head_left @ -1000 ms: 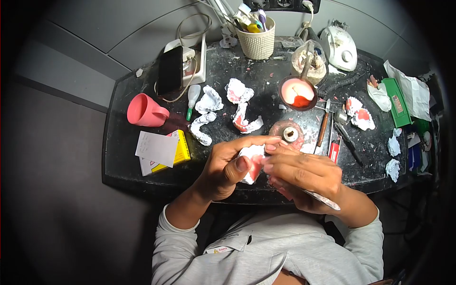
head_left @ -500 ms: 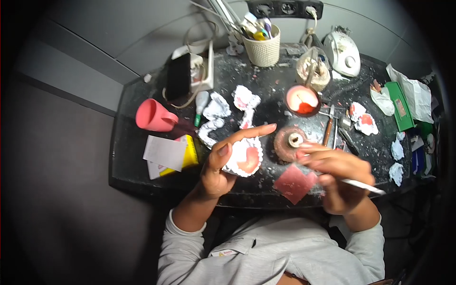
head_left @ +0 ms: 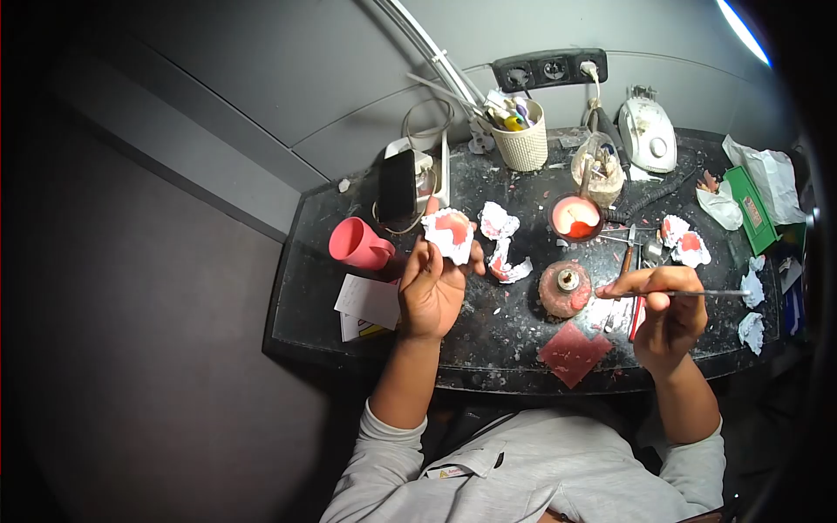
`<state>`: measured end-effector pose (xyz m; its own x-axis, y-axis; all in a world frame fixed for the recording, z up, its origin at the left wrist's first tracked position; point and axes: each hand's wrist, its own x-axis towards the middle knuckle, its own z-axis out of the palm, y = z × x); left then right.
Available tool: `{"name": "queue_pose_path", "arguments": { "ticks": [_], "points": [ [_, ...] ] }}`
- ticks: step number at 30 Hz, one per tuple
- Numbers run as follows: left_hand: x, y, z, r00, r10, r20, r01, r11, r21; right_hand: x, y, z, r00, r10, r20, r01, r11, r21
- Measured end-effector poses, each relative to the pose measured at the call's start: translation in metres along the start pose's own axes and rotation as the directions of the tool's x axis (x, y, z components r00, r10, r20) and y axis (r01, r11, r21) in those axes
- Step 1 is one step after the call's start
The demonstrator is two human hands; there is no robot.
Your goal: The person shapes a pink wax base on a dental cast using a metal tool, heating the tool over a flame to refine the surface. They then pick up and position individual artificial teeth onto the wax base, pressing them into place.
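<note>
A pink plastic mug (head_left: 356,244) stands well left of a squat, round, pink-stained burner (head_left: 558,294). Nearer the burner's left side, a person's left hand (head_left: 434,298) holds up a white plaster dental cast (head_left: 451,235) patched with pink, thumb and fingers closed around its edges. Behind the burner sits a round, dark-rimmed pan (head_left: 561,237); a square pink sheet (head_left: 575,355) lies just in front. At the burner's right, the right hand (head_left: 671,318) pinches a slender metal tool (head_left: 722,294) between thumb and fingers.
</note>
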<state>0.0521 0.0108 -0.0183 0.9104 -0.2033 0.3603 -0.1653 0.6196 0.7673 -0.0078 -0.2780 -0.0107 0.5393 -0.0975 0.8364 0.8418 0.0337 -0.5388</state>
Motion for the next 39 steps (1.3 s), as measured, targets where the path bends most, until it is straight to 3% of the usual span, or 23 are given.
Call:
{"name": "queue_pose_path", "arguments": {
  "ticks": [4, 9, 13, 15, 17, 19, 23, 39],
  "points": [
    [0.002, -0.003, -0.003, 0.998, 0.058, -0.018, -0.056, 0.993, 0.100, 0.004, 0.000, -0.004, 0.994, 0.100, 0.041, -0.102, 0.994, 0.048],
    [0.005, -0.005, -0.001, 0.992, 0.123, -0.040, -0.117, 0.985, 0.126, 0.004, 0.000, -0.004, 0.996, 0.091, 0.024, -0.092, 0.995, 0.037],
    [0.006, -0.002, -0.001, 0.988, 0.143, -0.054, -0.137, 0.985, 0.102, -0.002, 0.002, -0.005, 0.995, 0.036, 0.097, -0.036, 0.999, 0.001],
    [0.005, 0.000, 0.001, 0.989, 0.137, -0.060, -0.132, 0.988, 0.086, -0.008, -0.003, 0.002, 0.995, 0.093, 0.027, -0.096, 0.984, 0.148],
    [0.006, 0.002, 0.001, 0.992, 0.106, -0.070, -0.104, 0.994, 0.028, -0.009, -0.002, -0.003, 0.996, 0.088, 0.035, -0.093, 0.979, 0.180],
    [0.006, 0.001, -0.002, 0.992, 0.100, -0.075, -0.102, 0.995, -0.015, -0.005, 0.001, -0.011, 0.982, -0.070, 0.174, 0.070, 0.998, 0.006],
    [0.006, 0.002, -0.002, 0.993, 0.084, -0.088, -0.094, 0.988, -0.120, -0.007, 0.002, -0.017, 0.978, -0.039, 0.203, 0.057, 0.995, -0.085],
    [0.005, 0.002, -0.003, 0.995, 0.081, -0.051, -0.087, 0.990, -0.114, 0.000, -0.004, -0.017, 0.972, -0.138, 0.191, 0.169, 0.973, -0.159]
  ]
}}
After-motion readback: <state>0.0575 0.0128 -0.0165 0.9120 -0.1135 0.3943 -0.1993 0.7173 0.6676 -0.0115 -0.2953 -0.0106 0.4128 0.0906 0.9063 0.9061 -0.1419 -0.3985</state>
